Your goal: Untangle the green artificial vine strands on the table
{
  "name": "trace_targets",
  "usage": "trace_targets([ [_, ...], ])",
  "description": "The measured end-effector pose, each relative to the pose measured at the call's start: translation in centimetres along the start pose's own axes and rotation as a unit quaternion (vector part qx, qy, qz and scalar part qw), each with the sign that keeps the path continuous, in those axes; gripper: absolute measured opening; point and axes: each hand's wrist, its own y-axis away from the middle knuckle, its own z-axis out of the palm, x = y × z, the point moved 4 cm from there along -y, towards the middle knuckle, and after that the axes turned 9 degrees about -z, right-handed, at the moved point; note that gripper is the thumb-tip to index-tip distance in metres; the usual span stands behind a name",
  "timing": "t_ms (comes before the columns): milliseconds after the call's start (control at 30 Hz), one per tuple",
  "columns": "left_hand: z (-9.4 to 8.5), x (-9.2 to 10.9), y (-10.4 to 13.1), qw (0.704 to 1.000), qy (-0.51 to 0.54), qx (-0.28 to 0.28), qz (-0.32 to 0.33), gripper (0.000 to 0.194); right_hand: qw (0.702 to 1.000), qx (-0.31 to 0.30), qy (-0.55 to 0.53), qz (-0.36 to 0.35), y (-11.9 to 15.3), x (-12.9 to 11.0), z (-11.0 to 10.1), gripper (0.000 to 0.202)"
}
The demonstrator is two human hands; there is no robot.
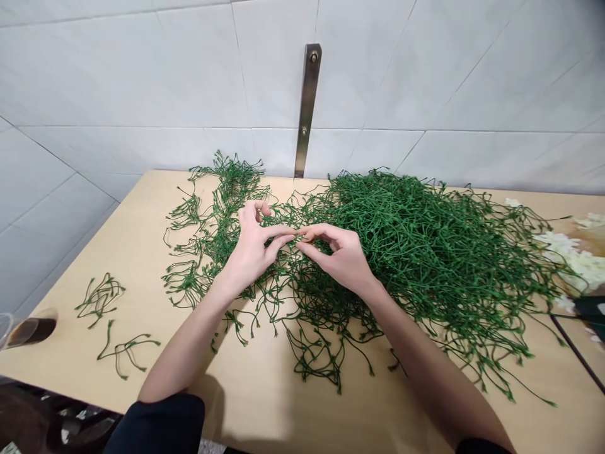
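A large tangled pile of green plastic stems (420, 246) spreads over the right and centre of the light wooden table. Looser bunches of green stems (231, 176) lie to the left of it. My left hand (253, 246) and my right hand (338, 252) meet tip to tip above the middle of the stems. Thumb and index finger of each hand are pinched together on a small green piece between them, seemingly part of a stem. The other fingers of my left hand are curled loosely.
Small separate stem clusters (101, 299) lie on the table's left side (61, 353). A clear cup with dark liquid (33, 330) stands at the left edge. White flowers (571, 258) are at the far right. A metal strip (307, 107) is fixed to the tiled wall behind.
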Motion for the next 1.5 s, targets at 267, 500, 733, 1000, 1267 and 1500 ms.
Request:
trace_targets([
  [267,-0.2,0.5,-0.5,0.997,0.067,-0.049,0.007,0.014,0.997,0.053,-0.014,0.062,0.2,0.5,-0.2,0.017],
  [500,-0.1,1.0,-0.4,0.986,0.090,-0.110,-0.086,0.017,0.964,0.046,0.205,-0.161,0.1,-1.2,-0.2,0.009],
  [733,0.2,1.0,-0.1,0.981,0.107,-0.126,-0.098,0.019,0.941,0.020,0.265,-0.210,0.5,-1.4,0.8,0.010],
  [1000,0.4,1.0,0.1,0.971,0.089,-0.198,-0.094,0.026,0.954,0.022,0.232,-0.189,0.1,-1.3,0.3,0.014],
  [1267,0.0,1.5,0.0,0.978,0.109,-0.148,-0.101,0.019,0.947,0.000,0.226,-0.227,0.3,-1.6,0.0,0.010],
  [1500,0.0,1.3,-0.2,0.983,0.108,-0.139,-0.045,0.017,0.944,0.001,0.240,-0.226,0.4,-1.8,0.1,0.009],
])
